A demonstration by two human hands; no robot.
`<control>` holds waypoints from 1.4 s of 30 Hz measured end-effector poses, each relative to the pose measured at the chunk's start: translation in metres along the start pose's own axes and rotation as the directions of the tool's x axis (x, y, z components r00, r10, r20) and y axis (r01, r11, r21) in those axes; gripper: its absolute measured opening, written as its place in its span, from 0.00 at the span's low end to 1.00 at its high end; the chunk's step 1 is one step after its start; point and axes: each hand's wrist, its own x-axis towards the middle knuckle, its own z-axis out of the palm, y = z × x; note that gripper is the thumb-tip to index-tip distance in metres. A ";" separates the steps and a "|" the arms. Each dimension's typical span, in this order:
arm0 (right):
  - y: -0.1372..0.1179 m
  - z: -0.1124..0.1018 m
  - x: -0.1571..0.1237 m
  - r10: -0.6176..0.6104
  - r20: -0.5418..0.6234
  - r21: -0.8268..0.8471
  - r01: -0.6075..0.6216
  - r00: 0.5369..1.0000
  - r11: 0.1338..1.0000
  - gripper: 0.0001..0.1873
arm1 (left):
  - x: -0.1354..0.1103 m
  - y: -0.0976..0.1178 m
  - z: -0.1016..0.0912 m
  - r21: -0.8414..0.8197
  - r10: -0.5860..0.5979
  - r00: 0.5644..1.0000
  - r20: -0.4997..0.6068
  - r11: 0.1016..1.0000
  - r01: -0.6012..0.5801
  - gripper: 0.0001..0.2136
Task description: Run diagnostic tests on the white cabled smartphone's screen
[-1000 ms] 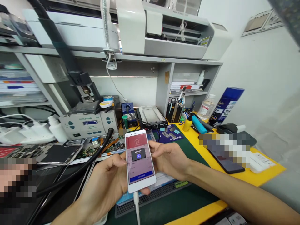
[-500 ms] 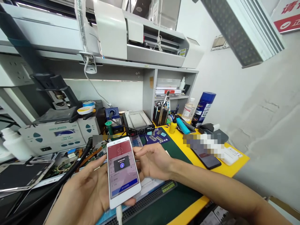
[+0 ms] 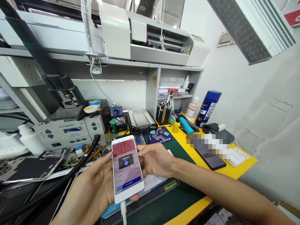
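Observation:
A white smartphone (image 3: 128, 191) is held upright, slightly tilted, over the front of the workbench. Its lit screen has a red top, a dark pop-up box with a round blue icon, and a blue bar low down. My left hand (image 3: 100, 181) wraps around the phone from behind and the left, fingertips showing at its lower right edge. At the phone's right edge, my right hand (image 3: 156, 161) grips with thumb and bent fingers, partly hidden behind it. A white charging cable (image 3: 123, 212) is plugged into the bottom end.
A grey rework station (image 3: 70, 132) and a black hose (image 3: 82, 165) stand left, among circuit boards and phone parts. A dark phone (image 3: 212, 159) lies on the yellow bench edge (image 3: 246, 161) at right. Behind are a pen holder (image 3: 164, 115), a clear bottle (image 3: 192, 108) and a blue spray can (image 3: 208, 107).
The whole view has shifted slightly, so the bench and shelf appear further right. Both hands keep their hold on the smartphone, and its screen looks the same.

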 end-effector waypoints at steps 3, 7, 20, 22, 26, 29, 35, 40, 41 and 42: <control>0.000 0.000 0.000 0.000 -0.005 -0.009 0.000 1.000 1.000 0.18 | -0.001 0.001 0.003 -0.008 -0.007 1.000 -0.023 1.000 0.007 0.23; 0.000 0.000 -0.001 -0.003 -0.002 -0.022 0.003 1.000 1.000 0.17 | 0.000 0.001 0.004 -0.045 -0.011 0.999 -0.044 0.999 0.009 0.21; 0.002 0.002 0.000 -0.018 -0.019 -0.027 0.018 1.000 0.999 0.15 | 0.002 -0.001 -0.001 -0.089 -0.018 1.000 0.019 0.996 0.019 0.22; 0.002 0.002 0.000 -0.017 -0.017 -0.030 0.016 1.000 0.999 0.16 | 0.002 -0.001 0.000 -0.079 -0.014 1.000 -0.007 0.997 0.014 0.22; 0.002 0.002 0.000 -0.020 -0.030 -0.040 0.019 0.999 0.999 0.16 | 0.002 -0.001 -0.001 -0.050 -0.012 0.999 -0.041 0.999 0.010 0.22; 0.003 0.001 0.000 -0.020 -0.027 -0.038 0.019 0.999 0.999 0.16 | 0.002 -0.001 -0.002 -0.051 -0.016 0.999 -0.034 0.999 0.014 0.23; 0.004 0.000 0.000 -0.020 -0.028 -0.035 0.019 0.999 0.999 0.16 | 0.002 -0.002 -0.004 -0.060 -0.003 1.000 -0.019 0.998 0.002 0.23; 0.003 0.001 0.000 -0.015 -0.033 -0.036 0.014 0.999 0.999 0.16 | -0.001 -0.002 -0.003 -0.066 -0.019 1.000 -0.020 0.998 0.018 0.24; 0.003 0.001 0.000 -0.016 -0.033 -0.037 0.014 0.999 0.999 0.16 | -0.001 -0.002 -0.002 -0.073 -0.017 1.000 -0.026 0.997 0.015 0.25; 0.003 0.001 0.000 -0.017 -0.034 -0.036 0.016 0.999 0.999 0.16 | -0.001 -0.001 -0.001 -0.070 -0.018 1.000 -0.013 0.997 0.018 0.24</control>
